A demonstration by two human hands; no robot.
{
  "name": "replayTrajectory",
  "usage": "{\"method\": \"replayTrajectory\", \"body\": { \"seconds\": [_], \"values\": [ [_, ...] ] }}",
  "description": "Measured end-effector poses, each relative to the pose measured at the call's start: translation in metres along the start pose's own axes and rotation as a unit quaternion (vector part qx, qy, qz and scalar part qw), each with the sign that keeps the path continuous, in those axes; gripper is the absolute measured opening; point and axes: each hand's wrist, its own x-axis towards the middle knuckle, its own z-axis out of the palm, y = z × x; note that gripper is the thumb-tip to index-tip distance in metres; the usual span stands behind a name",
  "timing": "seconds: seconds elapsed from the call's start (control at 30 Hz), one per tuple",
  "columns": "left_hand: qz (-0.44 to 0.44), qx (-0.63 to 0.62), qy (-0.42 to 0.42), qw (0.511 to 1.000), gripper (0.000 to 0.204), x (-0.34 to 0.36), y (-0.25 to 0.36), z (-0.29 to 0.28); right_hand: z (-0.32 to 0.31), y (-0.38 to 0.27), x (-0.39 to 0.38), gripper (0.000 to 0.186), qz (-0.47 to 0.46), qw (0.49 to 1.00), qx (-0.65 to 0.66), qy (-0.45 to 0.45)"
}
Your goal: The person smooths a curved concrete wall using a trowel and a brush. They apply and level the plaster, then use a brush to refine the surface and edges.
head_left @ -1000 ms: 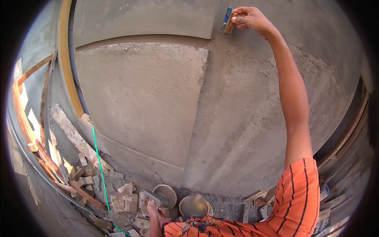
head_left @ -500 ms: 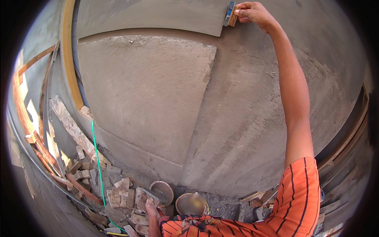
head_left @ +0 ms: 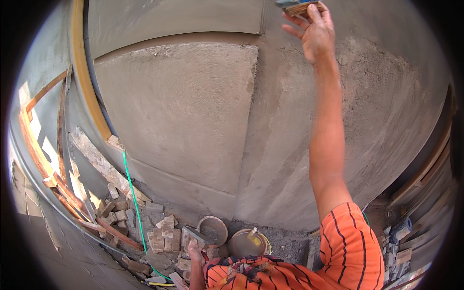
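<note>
My right arm stretches up to the grey plastered wall [head_left: 290,145]. My right hand [head_left: 318,36] grips a small wooden block with a blue layer [head_left: 300,8], which is partly cut off by the top edge. Thumb and some fingers close on the block, while other fingers stick out to the left. To its left, a raised, smooth plaster panel [head_left: 179,17] sits above a rougher raised panel [head_left: 179,121], with a recessed band between them. Low down, my left hand [head_left: 195,252] is closed on what looks like a flat, rectangular grey trowel [head_left: 197,236]; its handle is hidden.
Two round basins [head_left: 223,226] stand near the wall's foot; the nearer holds a pale-yellow-handled thing [head_left: 253,235]. Broken bricks [head_left: 162,234] litter the ground at left. A green hose [head_left: 133,193] runs past them. Wooden planks [head_left: 36,145] lean farther left, beside a yellow wooden post [head_left: 84,72].
My right hand has moved up with the block, away from the smooth panel's lower right corner. The view has shifted slightly. My left hand still holds the trowel low down.
</note>
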Motion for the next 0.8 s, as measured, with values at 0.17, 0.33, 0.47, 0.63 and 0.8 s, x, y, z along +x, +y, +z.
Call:
{"method": "replayTrajectory", "body": {
  "seconds": [0.17,0.33,0.47,0.63,0.8],
  "values": [
    [-0.01,0.04,-0.031,0.999,0.021,-0.006,0.012,-0.011,0.02,0.061,-0.085,0.04,0.079,0.993,0.091,0.017],
    [0.011,0.036,-0.019,0.999,0.015,-0.03,0.036,0.008,0.051,0.111,-0.105,0.043,0.078,0.972,0.187,0.118],
    [0.013,0.017,-0.008,1.0,0.017,-0.048,0.045,-0.005,0.082,0.129,-0.095,0.061,0.033,0.955,0.216,0.199],
    [0.009,0.024,0.063,0.998,0.012,-0.069,0.054,0.004,0.097,0.136,-0.065,0.054,-0.015,0.924,0.251,0.287],
    [-0.012,0.007,0.076,0.997,0.016,-0.077,0.043,-0.033,0.122,0.147,-0.058,0.046,-0.022,0.901,0.28,0.33]
  ]
}}
